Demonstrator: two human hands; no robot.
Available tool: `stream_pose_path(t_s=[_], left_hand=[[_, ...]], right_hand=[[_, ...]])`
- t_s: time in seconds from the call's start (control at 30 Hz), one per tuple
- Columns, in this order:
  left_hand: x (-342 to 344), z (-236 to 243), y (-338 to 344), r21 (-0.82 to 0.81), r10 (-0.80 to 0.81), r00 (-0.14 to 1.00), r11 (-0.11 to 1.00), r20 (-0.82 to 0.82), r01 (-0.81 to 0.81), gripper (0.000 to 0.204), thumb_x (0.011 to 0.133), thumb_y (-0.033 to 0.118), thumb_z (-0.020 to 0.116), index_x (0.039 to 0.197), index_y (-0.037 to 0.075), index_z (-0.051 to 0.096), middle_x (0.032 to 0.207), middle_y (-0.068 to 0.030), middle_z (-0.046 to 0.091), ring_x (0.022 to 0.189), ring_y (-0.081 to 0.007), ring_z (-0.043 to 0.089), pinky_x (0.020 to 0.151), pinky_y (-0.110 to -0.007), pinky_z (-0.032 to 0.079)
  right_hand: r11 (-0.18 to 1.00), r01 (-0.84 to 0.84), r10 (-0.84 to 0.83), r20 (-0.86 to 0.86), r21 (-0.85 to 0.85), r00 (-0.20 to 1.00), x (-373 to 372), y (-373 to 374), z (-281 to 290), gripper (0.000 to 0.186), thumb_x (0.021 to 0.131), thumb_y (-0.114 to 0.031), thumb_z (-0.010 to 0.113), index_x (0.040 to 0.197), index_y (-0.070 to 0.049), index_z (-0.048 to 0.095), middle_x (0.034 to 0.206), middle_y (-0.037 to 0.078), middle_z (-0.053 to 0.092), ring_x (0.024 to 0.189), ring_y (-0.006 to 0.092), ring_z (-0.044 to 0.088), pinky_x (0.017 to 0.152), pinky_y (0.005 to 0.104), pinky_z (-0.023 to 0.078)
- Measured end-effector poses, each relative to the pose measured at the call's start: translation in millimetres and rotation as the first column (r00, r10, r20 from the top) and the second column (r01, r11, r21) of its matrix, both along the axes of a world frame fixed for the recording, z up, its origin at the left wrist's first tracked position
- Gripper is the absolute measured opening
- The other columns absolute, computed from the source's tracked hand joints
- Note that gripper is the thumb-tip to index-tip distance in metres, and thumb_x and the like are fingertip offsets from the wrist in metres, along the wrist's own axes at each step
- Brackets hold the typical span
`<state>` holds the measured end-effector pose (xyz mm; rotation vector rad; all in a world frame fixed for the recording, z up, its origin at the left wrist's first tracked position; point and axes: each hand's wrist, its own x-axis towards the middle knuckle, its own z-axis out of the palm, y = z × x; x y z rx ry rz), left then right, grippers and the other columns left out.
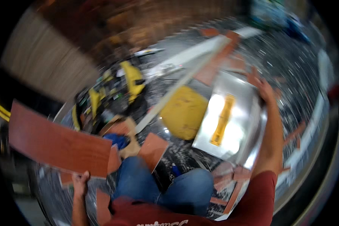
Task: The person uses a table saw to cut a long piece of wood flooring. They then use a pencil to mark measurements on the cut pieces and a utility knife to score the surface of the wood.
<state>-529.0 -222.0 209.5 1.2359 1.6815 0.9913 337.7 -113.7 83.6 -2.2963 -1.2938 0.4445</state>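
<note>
My left hand grips the near edge of a long reddish-brown tile and holds it out to my left above the floor. My right hand reaches forward and holds the far edge of a shiny metal trowel plate with a yellow handle on it. My knees in blue jeans are at the bottom centre. The picture is blurred by motion.
A yellow bucket-like object sits next to the plate. A yellow and black tool lies to the left of it. A long pale straightedge runs diagonally across the speckled floor. Several reddish tile pieces lie around my knees.
</note>
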Motion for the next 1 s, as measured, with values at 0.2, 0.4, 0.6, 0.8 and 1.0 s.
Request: stream_pose_path(t_s=[0.2,0.4,0.6,0.8,1.0], left_hand=[[-63.0,26.3,-62.0,0.071,0.274,0.959,0.958,0.072,-0.279,0.035,0.086,0.022,0.079,0.107,0.000,0.062,0.092,0.0005,0.060,0.080,-0.0104,0.055,0.070,-0.028,0.046],[-96.7,39.3,-97.1,0.118,0.538,0.780,0.794,0.321,-0.597,0.029,0.092,0.010,0.070,0.117,0.002,0.059,0.109,-0.0060,0.065,0.098,-0.0158,0.063,0.087,-0.034,0.051],[-159.6,42.2,-134.6,0.125,0.621,0.547,0.590,0.562,-0.798,0.033,0.093,0.007,0.069,0.122,0.011,0.054,0.109,-0.0011,0.061,0.103,-0.0170,0.060,0.097,-0.040,0.050],[-282.2,-29.7,-204.9,0.026,0.676,0.363,0.454,0.641,-0.891,0.037,0.092,0.001,0.065,0.124,0.010,0.050,0.109,-0.0032,0.060,0.103,-0.0202,0.062,0.090,-0.040,0.052],[-351.0,-139.5,-290.8,-0.190,0.727,0.131,0.342,0.674,-0.920,0.040,0.091,0.001,0.066,0.126,0.014,0.051,0.117,-0.0028,0.063,0.107,-0.0208,0.063,0.092,-0.041,0.052]], right_hand=[[0.995,-0.038,0.050,0.143,-0.088,0.988,-32.5,26.9,6.1,0.050,0.102,-0.038,0.047,0.140,-0.008,0.055,0.137,0.026,0.057,0.123,0.0438,0.054,0.106,0.0451,0.039],[0.928,-0.284,0.174,0.390,0.243,0.904,-129.9,17.2,17.4,0.048,0.101,-0.036,0.047,0.138,-0.007,0.056,0.134,0.026,0.058,0.121,0.0437,0.055,0.105,0.0455,0.040],[0.715,-0.630,0.576,0.255,0.304,0.777,-354.2,-26.0,44.2,0.046,0.101,-0.034,0.047,0.135,-0.006,0.057,0.131,0.026,0.059,0.120,0.0436,0.056,0.103,0.0459,0.041],[0.487,-0.862,0.868,0.032,0.141,0.495,-542.5,-68.2,41.4,0.044,0.101,-0.032,0.047,0.133,-0.004,0.059,0.128,0.026,0.061,0.118,0.0435,0.057,0.102,0.0462,0.042],[0.384,-0.919,0.916,-0.090,-0.084,0.391,-663.2,-89.3,-3.2,0.042,0.101,-0.030,0.047,0.130,-0.003,0.060,0.125,0.025,0.062,0.116,0.0435,0.058,0.100,0.0466,0.043]])
